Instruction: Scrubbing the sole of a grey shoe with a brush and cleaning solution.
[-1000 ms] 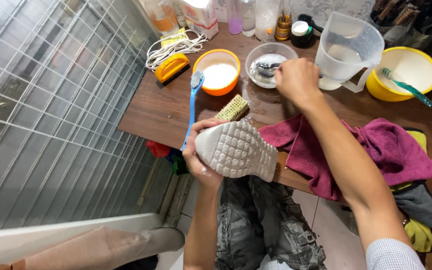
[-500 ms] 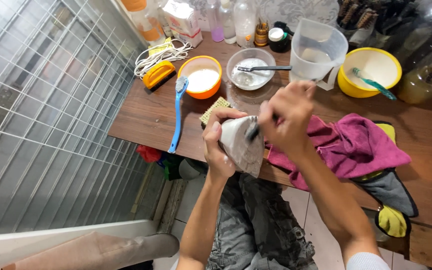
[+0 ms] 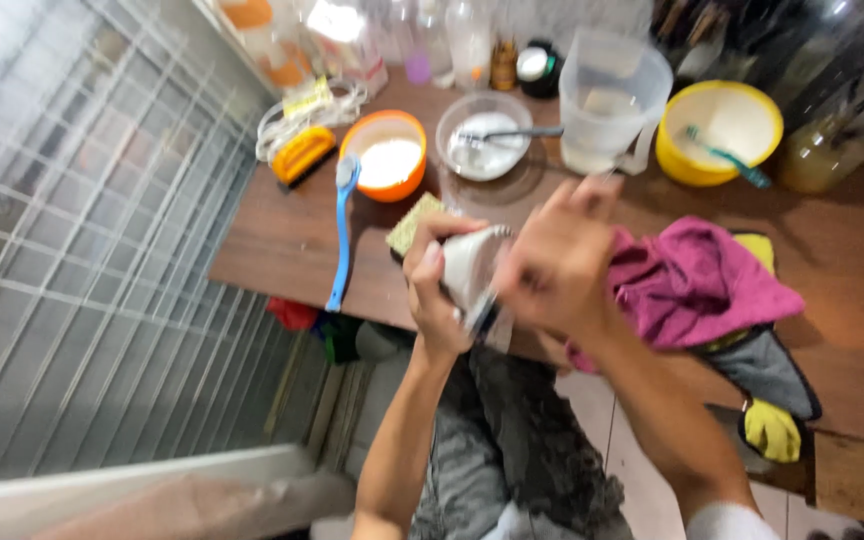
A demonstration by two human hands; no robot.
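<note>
A grey-white sneaker (image 3: pixel 467 265) is held over the table's near edge, turned on its side. My left hand (image 3: pixel 430 290) grips it from the left. My right hand (image 3: pixel 557 262) presses against its right side with fingers curled, and the picture is blurred there, so I cannot tell if it holds a small tool. Just behind the shoe lies a yellow-green scrub sponge (image 3: pixel 410 224). A magenta cloth (image 3: pixel 692 280) is heaped to the right of my right hand.
On the brown table (image 3: pixel 282 240) are a blue long-handled brush (image 3: pixel 340 235), an orange bowl of white powder (image 3: pixel 384 155), a clear bowl with a spoon (image 3: pixel 484 135), a plastic jug (image 3: pixel 607 100) and a yellow bowl (image 3: pixel 720 130). A white metal grille (image 3: pixel 82 250) stands at the left.
My right hand came back from the clear bowl to the sneaker. The sneaker turned from sole-up to its side, and both hands now close around it.
</note>
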